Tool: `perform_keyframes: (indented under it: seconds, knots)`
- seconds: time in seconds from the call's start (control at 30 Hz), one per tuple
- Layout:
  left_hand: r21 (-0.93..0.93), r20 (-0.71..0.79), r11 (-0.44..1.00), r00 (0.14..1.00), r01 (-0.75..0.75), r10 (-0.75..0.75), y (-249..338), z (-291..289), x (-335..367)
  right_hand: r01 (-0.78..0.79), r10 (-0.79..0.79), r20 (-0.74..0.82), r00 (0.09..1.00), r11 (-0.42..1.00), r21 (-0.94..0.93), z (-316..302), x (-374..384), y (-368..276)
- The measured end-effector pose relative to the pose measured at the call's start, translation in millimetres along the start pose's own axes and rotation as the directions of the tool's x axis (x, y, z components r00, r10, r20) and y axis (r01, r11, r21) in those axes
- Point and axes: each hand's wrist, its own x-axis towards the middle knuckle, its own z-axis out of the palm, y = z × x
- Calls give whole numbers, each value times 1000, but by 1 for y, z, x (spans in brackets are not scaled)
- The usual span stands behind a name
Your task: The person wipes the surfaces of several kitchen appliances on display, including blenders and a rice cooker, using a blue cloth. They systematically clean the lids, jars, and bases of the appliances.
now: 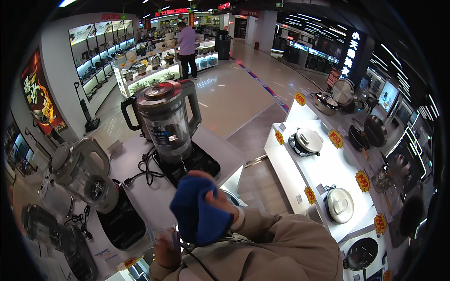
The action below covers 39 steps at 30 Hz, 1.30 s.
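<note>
A blue cloth (194, 210) is bunched in my right hand (224, 204), with the fingers closed around it, in front of my chest. Lower down, my left hand (167, 253) grips a small clear plastic holder (169, 235), partly hidden beside the cloth. Just beyond them a large blender (168, 129) with a clear jug and black handle stands on its black base (206, 164) on the white display counter (220, 136). Its black power cord (149, 168) lies coiled to the left.
More blenders (89, 178) stand along the counter on the left. To the right, a lit white shelf (300, 178) carries electric pans (340, 205) and bright price tags (335, 138). A person in a pink shirt (186, 44) stands by a far display. An upright vacuum (89, 112) leans near the wall.
</note>
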Motion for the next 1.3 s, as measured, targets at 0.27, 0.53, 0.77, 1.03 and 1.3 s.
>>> perform_keyframes:
  seconds: [0.27,0.53,0.77,1.03,1.3]
  knots:
    - [-152,174,936,941,318,-291,27,39,11,-78,132,58,990,828,-556,2,-27,43]
    - [129,214,991,974,40,-68,18,28,1,-344,361,57,931,918,-199,-1,-15,48]
    - [-10,-116,993,986,-120,118,27,42,1,17,-17,2,1000,989,149,14,-9,51]
    - [145,-23,957,966,-250,256,10,29,-2,276,168,315,934,218,-936,22,-24,53]
    - [200,-136,904,902,-379,409,24,44,-4,-199,197,-30,980,959,-203,11,-8,49]
